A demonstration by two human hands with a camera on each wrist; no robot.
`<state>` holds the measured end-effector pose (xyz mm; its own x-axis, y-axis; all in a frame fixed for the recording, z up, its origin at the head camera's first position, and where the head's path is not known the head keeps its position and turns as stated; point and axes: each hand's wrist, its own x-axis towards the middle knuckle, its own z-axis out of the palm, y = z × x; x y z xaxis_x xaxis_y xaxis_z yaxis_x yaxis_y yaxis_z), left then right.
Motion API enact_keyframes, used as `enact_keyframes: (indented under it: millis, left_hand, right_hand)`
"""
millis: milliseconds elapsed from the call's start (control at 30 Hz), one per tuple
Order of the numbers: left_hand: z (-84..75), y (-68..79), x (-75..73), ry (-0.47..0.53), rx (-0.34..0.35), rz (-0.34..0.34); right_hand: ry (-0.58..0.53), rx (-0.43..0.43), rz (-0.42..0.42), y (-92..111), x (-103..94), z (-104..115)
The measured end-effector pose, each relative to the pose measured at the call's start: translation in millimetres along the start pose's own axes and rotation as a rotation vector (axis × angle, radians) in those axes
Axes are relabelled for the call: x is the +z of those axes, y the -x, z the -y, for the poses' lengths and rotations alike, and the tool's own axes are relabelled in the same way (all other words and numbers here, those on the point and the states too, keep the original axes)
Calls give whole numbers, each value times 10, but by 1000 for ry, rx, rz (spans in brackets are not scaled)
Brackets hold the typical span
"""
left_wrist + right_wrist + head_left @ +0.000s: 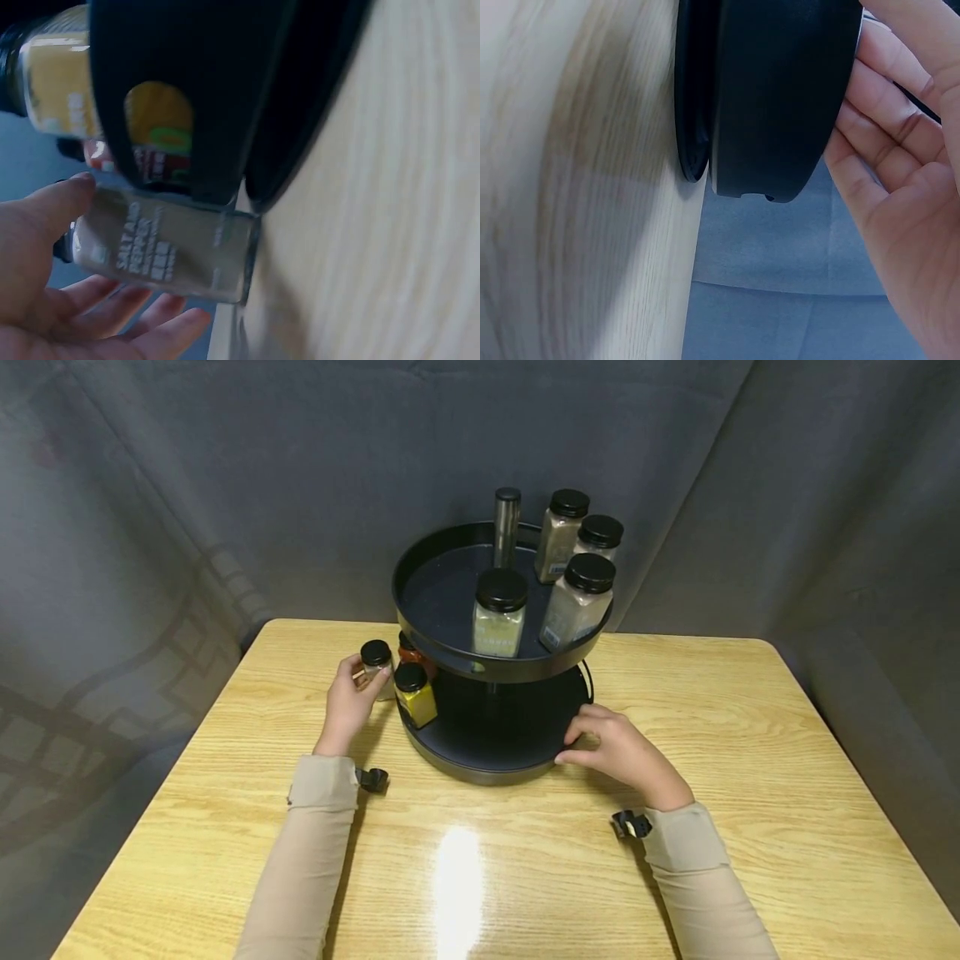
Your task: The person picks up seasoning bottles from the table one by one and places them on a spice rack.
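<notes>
A seasoning jar labelled salt and pepper (161,244), black-capped, stands upright beside the two-tier black turntable, its base right at the tabletop. My left hand (348,703) holds it between thumb and fingers near its upper part. On the lower tier (487,727), a yellow seasoning jar (417,697) and a jar with red contents (411,653) sit at the left edge, the red one partly hidden. At the right front of that tier, my right hand (617,752) grips the rim (780,112), fingers curled over its edge.
The upper tier (491,670) carries several black-capped jars, among them a pale green one (498,618) at the front and a beige one (577,606) at the right. A metal post (507,531) rises through it. Grey curtains (300,485) hang behind the wooden table (750,760).
</notes>
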<state>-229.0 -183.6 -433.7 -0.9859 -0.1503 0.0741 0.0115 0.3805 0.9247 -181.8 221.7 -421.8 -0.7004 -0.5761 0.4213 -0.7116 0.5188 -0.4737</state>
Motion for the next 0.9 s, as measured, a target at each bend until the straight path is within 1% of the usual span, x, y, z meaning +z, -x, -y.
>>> enact_keyframes:
  millis: [233, 367, 467, 633, 767, 900]
  left_hand:
    - [11, -3, 79, -24, 17, -62]
    - [16, -6, 101, -52, 35, -86]
    - [13, -4, 106, -70, 54, -92]
    - [9, -5, 73, -89, 72, -66]
    - [16, -3, 7, -106, 78, -30]
    - [21, 2, -58, -137, 86, -16]
  right_hand:
    - [-8, 3, 0, -13, 5, -8]
    - [-10, 15, 7, -17, 7, -5]
    - [-14, 33, 16, -16, 2, 5]
    - [-17, 43, 23, -11, -8, 15]
    - [-16, 47, 25, -5, -10, 18]
    - [-16, 57, 32, 2, -11, 22]
